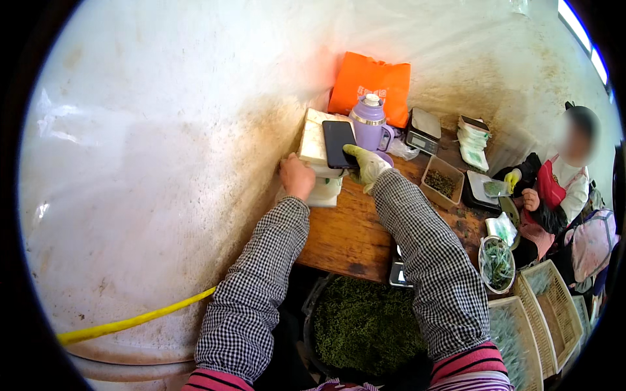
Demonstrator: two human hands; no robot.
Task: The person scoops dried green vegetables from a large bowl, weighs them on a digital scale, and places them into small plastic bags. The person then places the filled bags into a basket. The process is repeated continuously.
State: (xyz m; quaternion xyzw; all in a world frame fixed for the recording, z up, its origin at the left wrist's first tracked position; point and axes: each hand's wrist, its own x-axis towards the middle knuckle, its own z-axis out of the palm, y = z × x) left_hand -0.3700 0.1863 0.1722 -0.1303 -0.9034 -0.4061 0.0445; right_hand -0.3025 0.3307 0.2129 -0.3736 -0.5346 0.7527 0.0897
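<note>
My bare left hand (297, 177) grips the near left edge of a stack of plastic bags (313, 141) against the wall. A black smartphone (338, 144) lies on top of the stack. My right hand (367, 165), in a pale glove, has its thumb over the phone's right edge; its other fingers are partly hidden beside the stack. A lilac insulated jug (369, 122) with a handle stands just behind the right hand. Below my arms is a large dark tub of small green plant pieces (367, 322). A digital scale (400, 273) is partly covered by my right sleeve.
On the wooden table (352, 229) are an orange bag (371, 88), another scale (424, 131) and a plastic box of plant bits (442, 182). At right a co-worker (557, 181) holds a clear pack over a scale (481, 190). Plastic crates (552, 313) stand lower right; a yellow hose (137, 320) crosses lower left.
</note>
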